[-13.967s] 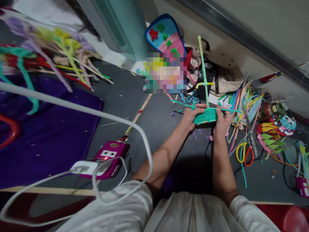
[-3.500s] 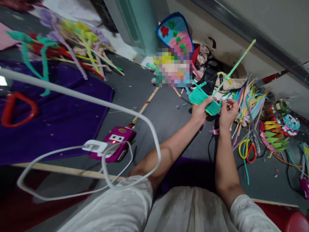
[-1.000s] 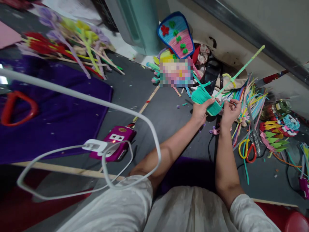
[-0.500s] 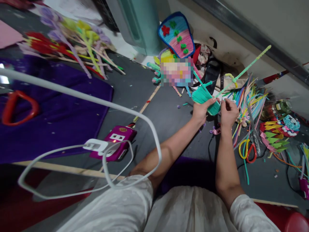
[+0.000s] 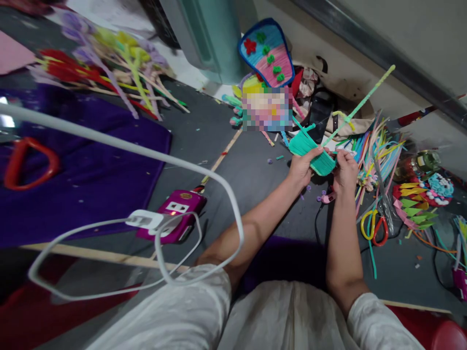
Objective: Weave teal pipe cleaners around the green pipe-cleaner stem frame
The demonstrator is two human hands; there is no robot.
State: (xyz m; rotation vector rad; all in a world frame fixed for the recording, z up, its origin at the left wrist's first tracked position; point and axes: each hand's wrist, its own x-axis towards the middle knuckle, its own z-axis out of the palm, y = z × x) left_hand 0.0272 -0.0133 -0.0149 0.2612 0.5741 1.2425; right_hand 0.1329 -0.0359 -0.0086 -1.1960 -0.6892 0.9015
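My left hand (image 5: 302,167) is closed on the lower edge of a teal panel of pipe cleaners (image 5: 308,148), thumb lying across its face. Close rows of teal strands cover the panel, and it is tilted above the table. My right hand (image 5: 346,170) pinches at the panel's right edge, on what looks like a short teal pipe cleaner end (image 5: 333,152); the fingers partly hide it. A long pale green pipe cleaner (image 5: 365,107) with a yellowish tip slants up to the right from the panel, a curled yellow piece near its middle.
Loose pipe cleaners (image 5: 379,141) lie right of my hands, near yellow-and-red-handled scissors (image 5: 374,228). A decorated blue-and-pink piece (image 5: 268,53) leans at the back. Left are a purple power strip (image 5: 182,201), a looping white cable (image 5: 239,218) and bundled pipe-cleaner flowers (image 5: 120,53).
The panel has turned slightly, and the long green pipe cleaner's tip has swung left. My right hand has shifted a little to the left, its fingers now at the panel's right edge.
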